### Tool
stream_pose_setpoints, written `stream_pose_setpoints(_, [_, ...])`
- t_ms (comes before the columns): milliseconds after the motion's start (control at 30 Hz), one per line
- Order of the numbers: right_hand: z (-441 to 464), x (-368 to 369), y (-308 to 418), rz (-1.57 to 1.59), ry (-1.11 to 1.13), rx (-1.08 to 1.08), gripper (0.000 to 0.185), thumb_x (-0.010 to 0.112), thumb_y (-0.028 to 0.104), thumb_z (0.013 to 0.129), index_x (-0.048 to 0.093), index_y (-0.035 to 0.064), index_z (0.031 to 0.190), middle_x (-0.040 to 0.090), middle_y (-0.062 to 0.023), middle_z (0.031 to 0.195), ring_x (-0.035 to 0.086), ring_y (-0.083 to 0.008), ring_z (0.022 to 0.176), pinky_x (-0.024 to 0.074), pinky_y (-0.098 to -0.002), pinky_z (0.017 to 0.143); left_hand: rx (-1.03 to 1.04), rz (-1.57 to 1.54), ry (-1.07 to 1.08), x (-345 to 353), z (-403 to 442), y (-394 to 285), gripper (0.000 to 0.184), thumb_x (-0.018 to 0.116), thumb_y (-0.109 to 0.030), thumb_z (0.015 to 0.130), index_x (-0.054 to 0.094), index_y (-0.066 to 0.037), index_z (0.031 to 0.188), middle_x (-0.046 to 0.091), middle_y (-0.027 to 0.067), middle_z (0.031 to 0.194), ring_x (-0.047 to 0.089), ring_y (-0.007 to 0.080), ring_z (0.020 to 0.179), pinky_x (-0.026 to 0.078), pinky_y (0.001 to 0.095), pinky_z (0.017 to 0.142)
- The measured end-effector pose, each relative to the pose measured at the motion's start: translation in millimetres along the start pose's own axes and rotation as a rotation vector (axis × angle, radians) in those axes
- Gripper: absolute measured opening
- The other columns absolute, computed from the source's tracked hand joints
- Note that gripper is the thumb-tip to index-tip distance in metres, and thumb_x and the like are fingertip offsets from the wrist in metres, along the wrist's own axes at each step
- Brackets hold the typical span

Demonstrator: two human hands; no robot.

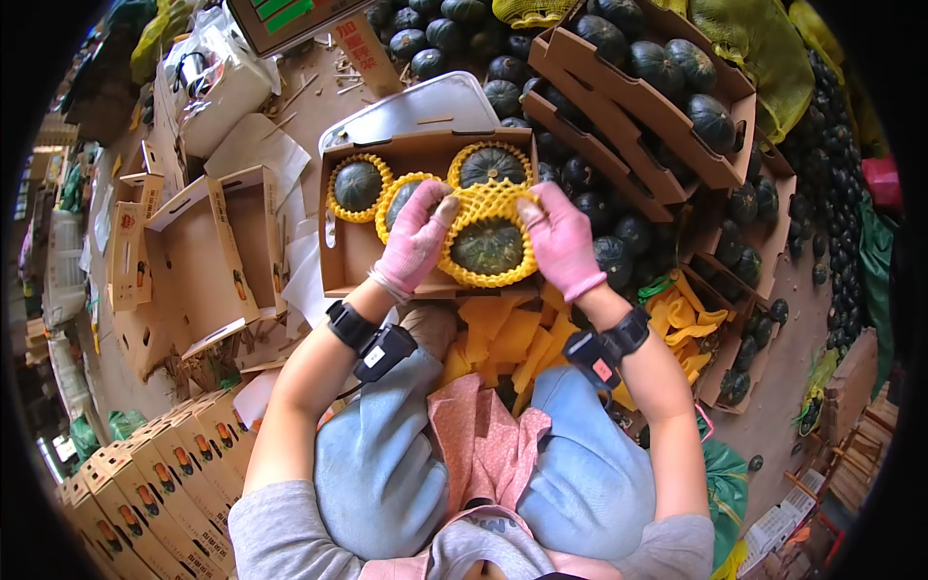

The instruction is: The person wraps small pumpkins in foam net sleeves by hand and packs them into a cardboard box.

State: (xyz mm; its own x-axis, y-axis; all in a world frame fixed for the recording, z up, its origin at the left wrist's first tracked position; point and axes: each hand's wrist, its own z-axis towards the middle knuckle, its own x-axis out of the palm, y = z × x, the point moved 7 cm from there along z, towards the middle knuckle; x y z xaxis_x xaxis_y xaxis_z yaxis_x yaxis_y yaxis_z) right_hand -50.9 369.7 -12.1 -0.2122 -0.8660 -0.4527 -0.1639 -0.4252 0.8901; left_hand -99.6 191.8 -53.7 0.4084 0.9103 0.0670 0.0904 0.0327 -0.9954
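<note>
My left hand [418, 239] and my right hand [564, 239], both in pink gloves, pinch the upper edge of a yellow foam net [491, 198] from either side. Inside that net sits a dark green pumpkin [486, 247], its mottled face showing through the opening. Pumpkin and net are over the front right of a cardboard box [346, 263]; I cannot tell if they rest on its bottom. Netted pumpkins also lie in the box: one at the back left [359, 186], one at the back right [490, 166], and one partly hidden by my left hand [401, 201].
Behind the box shows a metal tray [416, 104], with a green-lit display [280, 14] beyond. Bare pumpkins [447, 36] pile up behind and to the right, around stacked cartons [619, 116]. Flattened yellow foam nets [498, 333] lie before my knees. Cardboard boxes [198, 256] stand left.
</note>
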Motion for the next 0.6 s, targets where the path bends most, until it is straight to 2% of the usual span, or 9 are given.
stream_pose_setpoints(100, [15.1,4.7,-22.1,-0.009,-0.037,-0.013,0.018,0.062,0.020,0.089,0.056,0.0038,0.092,0.063,-0.0150,0.075,0.062,-0.0224,0.065,0.0498,-0.0331,0.064,0.014,-0.003,-0.157,-5.2,7.9,8.9,0.010,0.056,-0.014,0.093,0.056,-0.003,0.094,0.051,-0.0018,0.082,0.044,0.0067,0.078,0.041,0.0214,0.071])
stream_pose_setpoints(200, [13.3,10.8,-38.4,0.006,-0.022,0.123,0.019,0.061,0.021,0.089,0.053,0.0042,0.096,0.064,-0.0150,0.076,0.064,-0.0265,0.070,0.0504,-0.0338,0.064,-0.114,0.210,-0.079,-13.5,13.6,17.1,0.013,0.059,-0.014,0.091,0.058,-0.001,0.090,0.054,0.0011,0.075,0.046,0.0087,0.071,0.042,0.0233,0.067])
stream_pose_setpoints(233, [9.5,8.2,-30.5,-0.110,-0.011,0.091,0.020,0.059,0.021,0.090,0.050,0.0067,0.101,0.064,-0.0143,0.083,0.065,-0.0318,0.074,0.0515,-0.0371,0.065,-0.095,0.307,-0.024,-16.3,18.3,15.9,0.016,0.060,-0.015,0.090,0.059,0.001,0.088,0.057,0.0059,0.072,0.051,0.0122,0.067,0.045,0.0260,0.065])
stream_pose_setpoints(267, [9.4,3.9,-18.1,-0.220,-0.055,0.001,0.020,0.058,0.021,0.090,0.050,0.0078,0.102,0.063,-0.0138,0.085,0.065,-0.0331,0.075,0.0517,-0.0387,0.065,-0.090,0.386,-0.025,-18.4,19.5,15.7,0.016,0.063,-0.015,0.087,0.059,0.000,0.090,0.060,0.0101,0.074,0.058,0.0204,0.069,0.047,0.0294,0.068])
stream_pose_setpoints(333, [7.5,-2.8,3.9,-0.436,-0.149,-0.180,0.019,0.057,0.021,0.089,0.049,0.0099,0.103,0.061,-0.0130,0.090,0.063,-0.0357,0.076,0.0519,-0.0419,0.065,0.139,0.540,-0.153,-16.4,13.9,-14.0,0.016,0.066,-0.015,0.084,0.061,-0.003,0.093,0.061,0.0143,0.087,0.060,0.0295,0.080,0.049,0.0338,0.073])
stream_pose_setpoints(367, [4.9,-7.7,15.8,-0.543,-0.219,-0.287,0.020,0.057,0.020,0.089,0.048,0.0126,0.105,0.055,-0.0119,0.094,0.062,-0.0360,0.076,0.0514,-0.0451,0.062,0.236,0.556,-0.134,-10.5,9.3,-31.0,0.018,0.067,-0.015,0.084,0.061,-0.003,0.096,0.060,0.0149,0.094,0.060,0.0286,0.085,0.048,0.0333,0.076])
stream_pose_setpoints(433, [-0.4,-14.1,16.0,-0.446,-0.228,-0.287,0.017,0.057,0.020,0.089,0.049,0.0122,0.102,0.053,-0.0119,0.093,0.061,-0.0362,0.076,0.0512,-0.0449,0.062,0.432,0.589,-0.086,0.8,-2.5,-66.3,0.022,0.067,-0.013,0.083,0.061,-0.005,0.102,0.057,0.0162,0.106,0.058,0.0269,0.095,0.047,0.0323,0.082])
stream_pose_setpoints(533, [-17.5,-11.2,24.1,-0.448,-0.091,-0.271,0.012,0.057,0.016,0.087,0.052,0.0136,0.098,0.053,-0.0117,0.093,0.060,-0.0373,0.073,0.0511,-0.0444,0.062,0.393,0.866,0.183,21.1,-7.8,-70.0,0.038,0.072,-0.018,0.078,0.060,-0.008,0.112,0.051,0.0178,0.117,0.052,0.0315,0.105,0.044,0.0383,0.090])
stream_pose_setpoints(600, [-28.7,-3.9,26.4,-0.422,-0.005,-0.257,0.017,0.057,0.014,0.087,0.055,0.0171,0.103,0.054,-0.0113,0.093,0.061,-0.0360,0.072,0.0516,-0.0434,0.062,0.295,0.800,0.297,15.6,-4.6,-57.3,0.051,0.075,-0.023,0.074,0.057,-0.008,0.119,0.050,0.0177,0.115,0.050,0.0343,0.108,0.040,0.0408,0.095])
